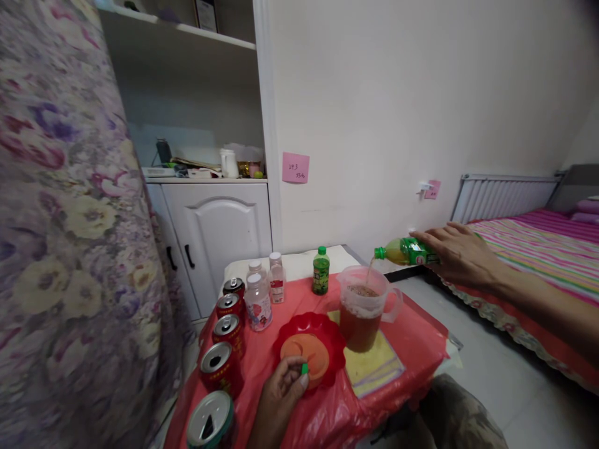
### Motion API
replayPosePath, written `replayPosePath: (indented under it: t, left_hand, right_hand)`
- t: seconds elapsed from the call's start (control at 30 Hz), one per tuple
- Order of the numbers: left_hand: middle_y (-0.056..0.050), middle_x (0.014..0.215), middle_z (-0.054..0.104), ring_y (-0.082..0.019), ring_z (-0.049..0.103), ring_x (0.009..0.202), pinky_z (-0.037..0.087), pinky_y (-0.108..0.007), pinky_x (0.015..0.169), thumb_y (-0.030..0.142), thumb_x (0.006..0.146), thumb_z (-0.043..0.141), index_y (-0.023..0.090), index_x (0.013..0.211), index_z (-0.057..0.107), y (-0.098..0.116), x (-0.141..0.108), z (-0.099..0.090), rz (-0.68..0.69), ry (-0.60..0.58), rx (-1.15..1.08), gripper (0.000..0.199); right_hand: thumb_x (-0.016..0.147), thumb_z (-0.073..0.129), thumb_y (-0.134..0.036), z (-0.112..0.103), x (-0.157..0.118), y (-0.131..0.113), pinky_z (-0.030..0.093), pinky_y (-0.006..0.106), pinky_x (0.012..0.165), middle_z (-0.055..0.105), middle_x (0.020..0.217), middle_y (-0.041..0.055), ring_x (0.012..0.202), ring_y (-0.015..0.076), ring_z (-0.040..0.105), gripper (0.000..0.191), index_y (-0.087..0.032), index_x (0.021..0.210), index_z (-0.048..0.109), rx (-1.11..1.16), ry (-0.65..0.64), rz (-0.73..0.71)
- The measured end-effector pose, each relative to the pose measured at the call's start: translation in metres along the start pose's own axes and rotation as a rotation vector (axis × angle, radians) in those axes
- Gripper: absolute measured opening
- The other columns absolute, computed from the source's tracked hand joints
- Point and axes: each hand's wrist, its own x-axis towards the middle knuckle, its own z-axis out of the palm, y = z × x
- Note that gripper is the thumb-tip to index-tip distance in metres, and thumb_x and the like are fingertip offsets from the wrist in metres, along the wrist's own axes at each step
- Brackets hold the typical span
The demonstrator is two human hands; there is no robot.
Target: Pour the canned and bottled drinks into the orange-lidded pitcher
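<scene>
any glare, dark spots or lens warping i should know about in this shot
Head view: wide-angle stretch toward the edges, with the nearest can seeming to lean outward; head view: small glints on the red plastic table cover; head view: shelf recess in dim shadow, and a dark smudge in the top right corner.

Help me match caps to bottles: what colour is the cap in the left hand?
The cap in the left hand is green, seen best in the head view.

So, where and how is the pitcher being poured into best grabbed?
Probably by the handle of the pitcher, from the person's right: it loops out that way from the upright, wide body. The right hand would first need to release the bottle.
</scene>
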Motion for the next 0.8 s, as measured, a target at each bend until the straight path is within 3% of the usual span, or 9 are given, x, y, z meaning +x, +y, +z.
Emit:
replayPosePath:
  t: [0.8]
  left_hand:
    - [-0.005,0.089,0.074,-0.023,0.069,0.088,0.052,-0.030,0.078,0.043,0.075,0.081,0.019,0.097,0.073,-0.0042,0.0007,0.0005,-0.004,-0.003,-0.015,0.034]
  right_hand:
    - [0.089,0.057,-0.025,0.0009,0.0034,-0.0002,0.028,0.056,0.112,0.073,0.122,0.0131,0.110,0.0307,0.068,0.047,-0.022,0.136,0.052,-0.007,-0.007,0.009]
